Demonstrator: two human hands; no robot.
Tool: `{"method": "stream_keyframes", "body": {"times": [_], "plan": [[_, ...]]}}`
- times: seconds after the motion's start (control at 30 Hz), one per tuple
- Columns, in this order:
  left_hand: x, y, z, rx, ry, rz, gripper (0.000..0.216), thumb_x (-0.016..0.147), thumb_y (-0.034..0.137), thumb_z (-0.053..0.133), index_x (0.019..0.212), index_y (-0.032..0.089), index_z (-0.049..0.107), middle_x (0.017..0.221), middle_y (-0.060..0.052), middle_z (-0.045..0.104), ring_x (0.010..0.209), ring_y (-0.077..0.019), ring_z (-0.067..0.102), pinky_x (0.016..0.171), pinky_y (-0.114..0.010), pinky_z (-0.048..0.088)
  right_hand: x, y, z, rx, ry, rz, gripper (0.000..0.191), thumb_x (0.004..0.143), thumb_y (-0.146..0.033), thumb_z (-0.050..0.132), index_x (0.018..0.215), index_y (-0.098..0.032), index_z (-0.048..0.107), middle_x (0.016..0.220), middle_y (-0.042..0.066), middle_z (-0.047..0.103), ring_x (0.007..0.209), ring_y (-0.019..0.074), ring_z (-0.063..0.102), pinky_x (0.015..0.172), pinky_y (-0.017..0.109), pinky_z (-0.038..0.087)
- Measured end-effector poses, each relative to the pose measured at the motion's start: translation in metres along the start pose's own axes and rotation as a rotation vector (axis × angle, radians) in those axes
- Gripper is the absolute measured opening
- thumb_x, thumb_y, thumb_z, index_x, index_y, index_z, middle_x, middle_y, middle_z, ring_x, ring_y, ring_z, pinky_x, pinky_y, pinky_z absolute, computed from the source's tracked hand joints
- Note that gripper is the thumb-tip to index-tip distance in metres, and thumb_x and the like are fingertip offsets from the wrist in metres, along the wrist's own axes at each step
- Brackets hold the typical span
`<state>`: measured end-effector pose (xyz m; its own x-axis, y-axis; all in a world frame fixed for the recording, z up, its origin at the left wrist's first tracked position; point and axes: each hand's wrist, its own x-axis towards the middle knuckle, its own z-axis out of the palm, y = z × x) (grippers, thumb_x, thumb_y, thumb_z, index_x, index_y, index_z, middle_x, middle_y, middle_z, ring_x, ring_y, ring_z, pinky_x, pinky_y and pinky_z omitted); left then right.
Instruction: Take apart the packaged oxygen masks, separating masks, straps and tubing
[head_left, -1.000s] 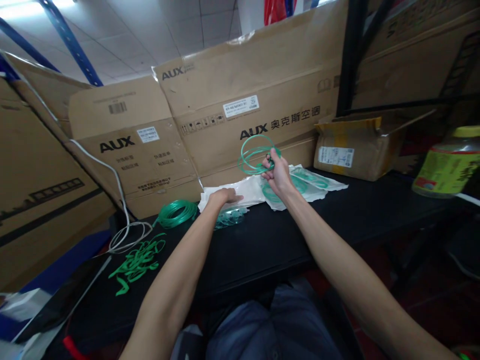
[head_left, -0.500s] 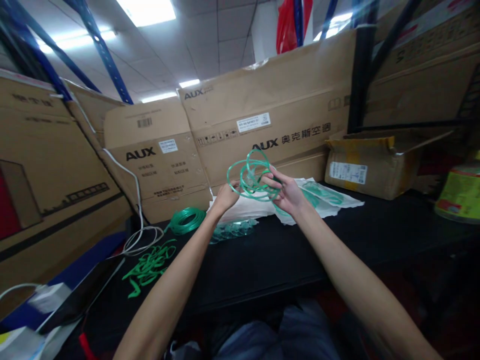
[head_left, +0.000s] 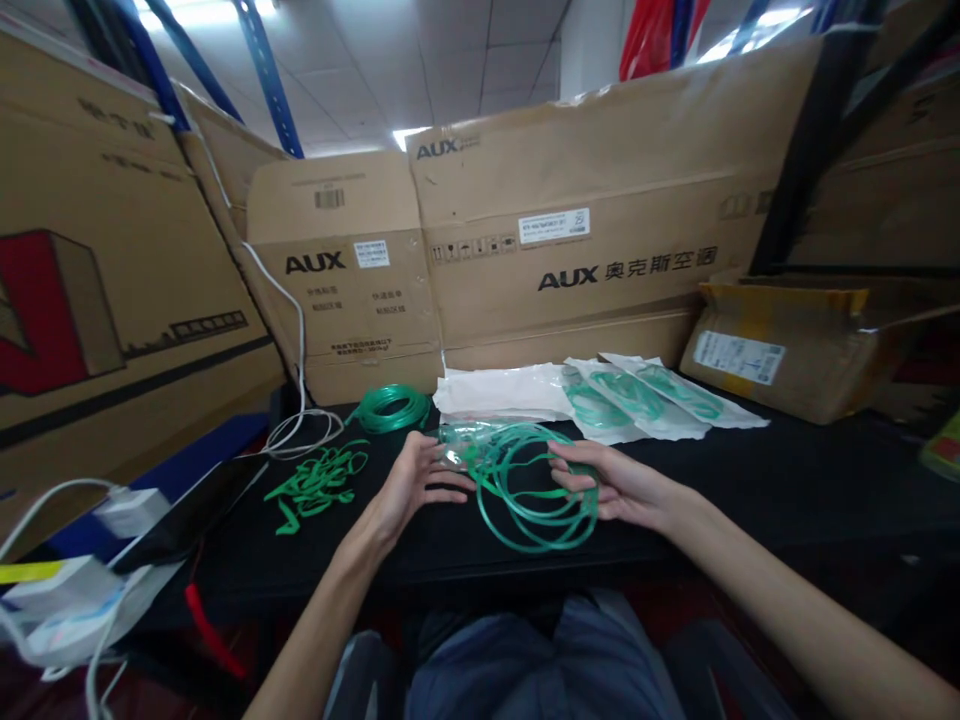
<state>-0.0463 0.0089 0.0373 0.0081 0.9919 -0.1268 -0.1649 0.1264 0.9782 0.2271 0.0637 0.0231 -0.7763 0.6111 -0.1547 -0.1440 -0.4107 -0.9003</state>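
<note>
A coil of green tubing [head_left: 525, 495] lies loose on the black table [head_left: 787, 480] between my hands. My left hand [head_left: 416, 480] sits at the coil's left edge, fingers spread and curved toward it, close to a clear plastic mask piece [head_left: 457, 440]. My right hand [head_left: 611, 485] rests on the coil's right side with fingers stretched flat over the loops. Neither hand grips the tubing.
Sealed bags with green tubing [head_left: 637, 395] and a white bag [head_left: 499, 395] lie behind. A tight green coil [head_left: 390, 408], green twist ties [head_left: 315, 482], a white cable [head_left: 300, 430], large AUX cartons [head_left: 570, 250] and a small open box [head_left: 780, 345] surround the table. A white charger [head_left: 127, 508] lies left.
The coil, held up in front of the cartons before, has come down onto the table. Both hands have lowered with it and opened out.
</note>
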Motion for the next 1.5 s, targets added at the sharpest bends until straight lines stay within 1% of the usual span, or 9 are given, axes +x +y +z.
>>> {"method": "stream_keyframes", "body": {"times": [0.1, 0.2, 0.33, 0.43, 0.5, 0.67, 0.87, 1.13, 1.5], "plan": [[0.0, -0.008, 0.004, 0.122, 0.035, 0.082, 0.041, 0.085, 0.051, 0.058, 0.098, 0.017, 0.075, 0.105, -0.017, 0.076, 0.085, -0.0289, 0.073, 0.067, -0.036, 0.06, 0.001, 0.011, -0.003, -0.194, 0.136, 0.03, 0.042, 0.087, -0.054, 0.068, 0.075, -0.019, 0.05, 0.057, -0.009, 0.043, 0.04, 0.0018, 0.015, 0.032, 0.011, 0.016], [0.006, -0.017, 0.007, 0.453, 0.037, 0.21, 0.048, 0.08, 0.051, 0.072, 0.118, 0.022, 0.074, 0.112, -0.012, 0.076, 0.093, -0.029, 0.072, 0.069, -0.033, 0.059, 0.006, 0.018, -0.004, -0.381, 0.265, -0.047, 0.043, 0.087, -0.061, 0.065, 0.081, -0.019, 0.055, 0.062, -0.007, 0.05, 0.038, 0.0028, 0.024, 0.032, 0.014, 0.019], [0.014, -0.024, 0.01, 0.749, 0.119, 0.37, 0.039, 0.084, 0.052, 0.068, 0.115, 0.028, 0.076, 0.113, -0.005, 0.077, 0.105, -0.0295, 0.07, 0.091, -0.034, 0.052, 0.011, 0.023, -0.008, -0.764, 0.411, -0.263, 0.036, 0.09, -0.056, 0.061, 0.084, -0.021, 0.063, 0.06, -0.004, 0.053, 0.04, 0.0107, 0.044, 0.035, 0.022, 0.033], [0.016, -0.026, 0.012, 0.772, 0.194, 0.431, 0.03, 0.084, 0.05, 0.068, 0.104, 0.03, 0.077, 0.111, -0.003, 0.078, 0.108, -0.0293, 0.068, 0.095, -0.032, 0.048, 0.012, 0.024, -0.011, -1.148, 0.585, -0.549, 0.03, 0.087, -0.042, 0.07, 0.112, -0.025, 0.067, 0.092, 0.006, 0.067, 0.081, 0.0245, 0.067, 0.068, 0.036, 0.056], [0.017, -0.028, 0.012, 0.788, 0.236, 0.435, 0.026, 0.083, 0.049, 0.068, 0.1, 0.03, 0.077, 0.107, -0.002, 0.078, 0.103, -0.0282, 0.069, 0.091, -0.031, 0.049, 0.014, 0.025, -0.01, -1.326, 0.633, -0.661, 0.039, 0.089, -0.037, 0.068, 0.127, -0.028, 0.063, 0.118, 0.011, 0.063, 0.104, 0.0302, 0.065, 0.089, 0.045, 0.054], [0.02, -0.035, 0.01, 0.84, 0.251, 0.428, 0.025, 0.086, 0.049, 0.065, 0.094, 0.027, 0.072, 0.095, 0.0, 0.077, 0.093, -0.0249, 0.069, 0.083, -0.029, 0.048, 0.031, 0.027, -0.003, -1.404, 0.414, -0.797, 0.027, 0.098, -0.032, 0.059, 0.124, -0.028, 0.063, 0.122, 0.01, 0.064, 0.116, 0.0281, 0.061, 0.101, 0.045, 0.05], [0.015, -0.039, 0.015, 0.876, 0.117, 0.466, 0.027, 0.094, 0.047, 0.056, 0.11, 0.032, 0.071, 0.106, 0.001, 0.077, 0.096, -0.023, 0.07, 0.088, -0.029, 0.047, 0.052, 0.028, 0.005, -1.339, 0.256, -0.863, 0.018, 0.102, -0.03, 0.053, 0.113, -0.022, 0.064, 0.106, 0.008, 0.067, 0.1, 0.0233, 0.065, 0.089, 0.037, 0.051], [0.011, -0.04, 0.018, 0.916, 0.002, 0.577, 0.022, 0.098, 0.042, 0.052, 0.104, 0.029, 0.068, 0.102, 0.0, 0.075, 0.094, -0.0204, 0.069, 0.087, -0.024, 0.046, 0.047, 0.03, 0.01, -1.48, 0.247, -0.827, 0.015, 0.104, -0.023, 0.047, 0.096, -0.02, 0.06, 0.091, 0.005, 0.063, 0.083, 0.0192, 0.06, 0.077, 0.03, 0.043], [0.01, -0.049, 0.018, 1.137, 0.027, 0.761, 0.021, 0.105, 0.035, 0.042, 0.114, 0.022, 0.056, 0.112, -0.006, 0.065, 0.106, -0.0216, 0.063, 0.097, -0.034, 0.046, 0.049, 0.034, 0.01, -1.661, 0.348, -0.746, 0.022, 0.099, -0.008, 0.046, 0.086, -0.018, 0.062, 0.084, 0.003, 0.071, 0.075, 0.0169, 0.058, 0.071, 0.031, 0.025]]}}
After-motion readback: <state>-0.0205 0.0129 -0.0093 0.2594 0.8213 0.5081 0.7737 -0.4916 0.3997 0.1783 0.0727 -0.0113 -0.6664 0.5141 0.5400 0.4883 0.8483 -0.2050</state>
